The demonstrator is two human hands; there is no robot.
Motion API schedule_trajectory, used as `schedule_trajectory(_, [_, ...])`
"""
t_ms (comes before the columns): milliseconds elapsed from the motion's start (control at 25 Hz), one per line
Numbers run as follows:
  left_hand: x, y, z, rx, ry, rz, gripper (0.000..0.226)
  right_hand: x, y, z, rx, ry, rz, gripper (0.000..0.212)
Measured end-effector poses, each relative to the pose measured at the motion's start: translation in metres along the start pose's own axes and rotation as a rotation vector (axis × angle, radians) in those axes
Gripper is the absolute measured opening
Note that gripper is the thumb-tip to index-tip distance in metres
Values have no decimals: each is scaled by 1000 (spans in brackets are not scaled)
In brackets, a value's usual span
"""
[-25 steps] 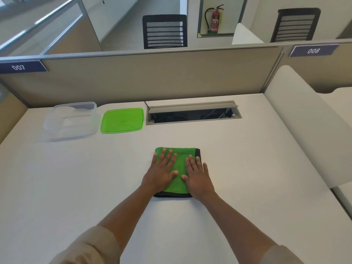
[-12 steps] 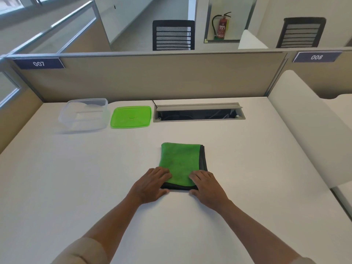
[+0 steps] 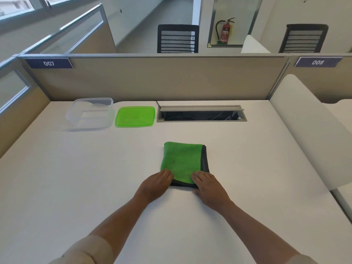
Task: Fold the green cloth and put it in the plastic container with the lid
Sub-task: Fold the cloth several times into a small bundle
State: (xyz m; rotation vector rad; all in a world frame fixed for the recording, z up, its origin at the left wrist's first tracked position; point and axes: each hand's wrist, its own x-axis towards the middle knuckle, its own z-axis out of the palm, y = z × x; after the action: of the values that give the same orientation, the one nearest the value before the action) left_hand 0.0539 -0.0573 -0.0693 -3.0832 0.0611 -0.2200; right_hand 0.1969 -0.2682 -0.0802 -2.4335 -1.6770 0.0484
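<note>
The green cloth [image 3: 182, 161] lies folded into a rectangle on the white desk, with a dark grey layer showing along its right and near edges. My left hand [image 3: 156, 184] grips the near left corner of the cloth, fingers curled on top. On the near right corner sits my right hand [image 3: 208, 185], holding it the same way. The clear plastic container [image 3: 90, 113] stands open at the back left of the desk. Its green lid [image 3: 135, 116] lies flat just to the right of it.
An open cable tray [image 3: 202, 116] is sunk into the desk behind the cloth. A beige partition [image 3: 162, 79] closes off the back edge, and a white rounded divider [image 3: 308, 134] borders the right side.
My hands slid from flat on top of the cloth back to its near corners and closed on them. The camera view has tilted up slightly.
</note>
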Motion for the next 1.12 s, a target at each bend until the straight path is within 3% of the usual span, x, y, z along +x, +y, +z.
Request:
schedule_trajectory(200, [3, 1, -16, -82, -192, -180, 13, -3, -5, -6, -77, 47, -36, 41])
schedule_trajectory(320, [0, 3, -13, -131, -219, -206, 15, -4, -8, -6, -141, 76, -59, 41])
schedule_trajectory(520, [-20, 1, -8, -152, -190, -163, 51, 3, -13, -13, -134, 59, -54, 32])
schedule_trajectory(720, [-15, 14, -15, 20, -119, -88, 35, 3, -14, -13, -77, 63, -34, 29])
schedule_trajectory(880, [-6, 10, -19, -106, -169, -259, 15, -1, -10, -9, -72, 55, -13, 27])
schedule_trajectory(1120, [7, -3, -20, -332, -176, -409, 25, 1, -5, -11, -120, 64, 48, 34])
